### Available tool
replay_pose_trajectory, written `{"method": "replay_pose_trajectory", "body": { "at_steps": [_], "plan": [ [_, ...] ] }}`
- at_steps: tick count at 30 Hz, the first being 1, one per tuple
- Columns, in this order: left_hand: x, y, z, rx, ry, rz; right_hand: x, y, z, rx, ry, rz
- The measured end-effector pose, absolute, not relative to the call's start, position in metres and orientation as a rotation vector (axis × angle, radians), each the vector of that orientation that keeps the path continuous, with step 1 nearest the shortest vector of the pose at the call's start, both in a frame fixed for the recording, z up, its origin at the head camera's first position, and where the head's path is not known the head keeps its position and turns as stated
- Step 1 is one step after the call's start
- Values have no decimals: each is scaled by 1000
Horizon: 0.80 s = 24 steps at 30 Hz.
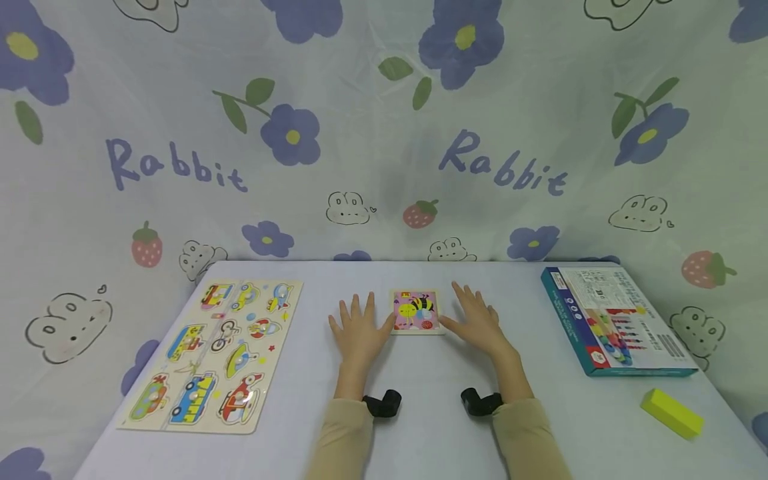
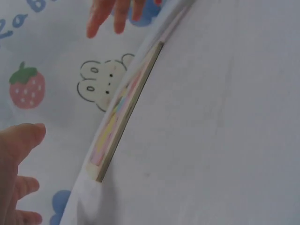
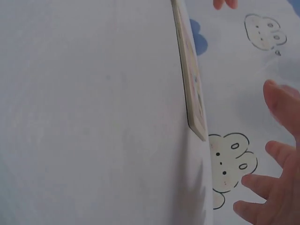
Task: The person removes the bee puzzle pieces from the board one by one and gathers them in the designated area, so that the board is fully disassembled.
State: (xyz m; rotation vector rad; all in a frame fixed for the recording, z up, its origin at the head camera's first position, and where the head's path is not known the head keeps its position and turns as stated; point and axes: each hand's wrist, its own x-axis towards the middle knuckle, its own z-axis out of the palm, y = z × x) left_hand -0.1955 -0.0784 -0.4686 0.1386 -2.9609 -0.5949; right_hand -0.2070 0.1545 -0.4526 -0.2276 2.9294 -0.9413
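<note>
A small square wooden puzzle with a yellow and black bee on pink lies flat on the white table between the two hands. To its left is my left hand, fingers spread and straight, the thumb close to the puzzle's left edge. My right hand mirrors it on the other side, its thumb by the right edge. Neither hand grips anything. From the left wrist view the puzzle appears edge-on, and the right wrist view shows its thin pale side. Whether the thumbs touch it I cannot tell.
On the left lies a large wooden peg puzzle board with several vehicle pieces. A flat teal-edged box rests on the right, with a yellow block in front of it. Behind the table hangs a rabbit-print cloth.
</note>
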Motion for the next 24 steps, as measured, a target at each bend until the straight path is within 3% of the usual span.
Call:
{"method": "replay_pose_trajectory", "body": {
  "at_steps": [13,24],
  "plan": [
    [-193,-51,-481,187,-2915,-729,-226,119,-460,-338,2815,-1262],
    [-192,-45,-488,138,-2905,-688,-248,95,-459,-423,2889,-1069]
  ]
}}
